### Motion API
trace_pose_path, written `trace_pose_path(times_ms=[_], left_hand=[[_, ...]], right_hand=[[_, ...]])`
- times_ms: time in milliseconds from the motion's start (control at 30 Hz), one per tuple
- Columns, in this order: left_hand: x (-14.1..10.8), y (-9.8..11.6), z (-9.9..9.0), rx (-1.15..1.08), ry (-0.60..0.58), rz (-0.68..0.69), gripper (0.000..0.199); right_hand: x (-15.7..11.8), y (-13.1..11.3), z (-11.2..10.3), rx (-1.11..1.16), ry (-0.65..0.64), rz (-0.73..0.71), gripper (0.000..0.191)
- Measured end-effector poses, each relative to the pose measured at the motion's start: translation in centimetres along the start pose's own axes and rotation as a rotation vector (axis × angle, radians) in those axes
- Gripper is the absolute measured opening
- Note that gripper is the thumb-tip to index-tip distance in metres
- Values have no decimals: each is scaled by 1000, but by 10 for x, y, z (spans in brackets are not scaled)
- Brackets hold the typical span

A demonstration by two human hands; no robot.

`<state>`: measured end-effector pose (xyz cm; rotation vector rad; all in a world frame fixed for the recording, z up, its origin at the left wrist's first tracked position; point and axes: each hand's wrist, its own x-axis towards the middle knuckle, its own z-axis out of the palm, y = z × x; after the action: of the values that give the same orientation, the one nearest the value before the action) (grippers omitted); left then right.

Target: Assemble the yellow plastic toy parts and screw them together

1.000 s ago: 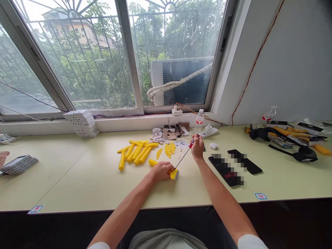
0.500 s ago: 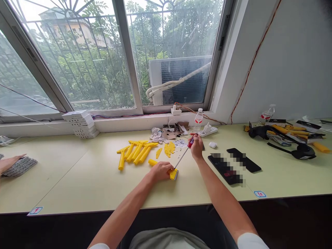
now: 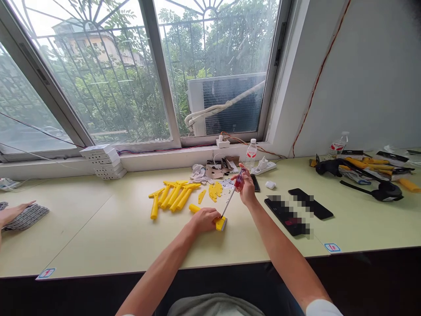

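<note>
**Item 1:** left hand (image 3: 205,220), lower centre of the frame. Grip closed over a yellow plastic part (image 3: 221,224), which rests on the surface (image 3: 82,232). The part's rounded stem shows above the wrist side of the hand, and its flat squared end shows just past the fingers.

**Item 2:** right hand (image 3: 246,188), centre of the frame, raised above the surface. Grip closed around a red-handled screwdriver (image 3: 239,180). The steel shaft slants down and to the left, its tip at the yellow plastic part, beside the left hand's fingers.

**Item 3:** a row of yellow plastic handles (image 3: 174,195), left of centre, laid side by side and near the left hand.

**Item 4:** small yellow plastic pieces (image 3: 213,191), just above the left hand.

**Item 5:** a black phone (image 3: 255,182), just beside the right hand.

**Item 6:** a white power strip (image 3: 265,168) and a water bottle (image 3: 251,149), beyond the right hand, below the window.

**Item 7:** two black slabs (image 3: 286,216), partly pixelated, right of centre.

**Item 8:** another person's hand (image 3: 13,213), far left edge, resting on a grey ribbed item (image 3: 33,215), well apart from the other things.
</note>
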<state>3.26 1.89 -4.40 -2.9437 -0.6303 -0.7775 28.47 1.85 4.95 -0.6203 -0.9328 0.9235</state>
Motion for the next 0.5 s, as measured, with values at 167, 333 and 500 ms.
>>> trace_pose_path(times_ms=[167, 333, 500], left_hand=[[4, 1, -8, 2, 30, 26, 13], [9, 7, -23, -20, 53, -34, 12], [9, 8, -24, -39, -39, -51, 10]], right_hand=[[7, -4, -12, 105, 49, 77, 61], [20, 15, -32, 43, 268, 157, 57], [28, 44, -49, -122, 400, 283, 53]])
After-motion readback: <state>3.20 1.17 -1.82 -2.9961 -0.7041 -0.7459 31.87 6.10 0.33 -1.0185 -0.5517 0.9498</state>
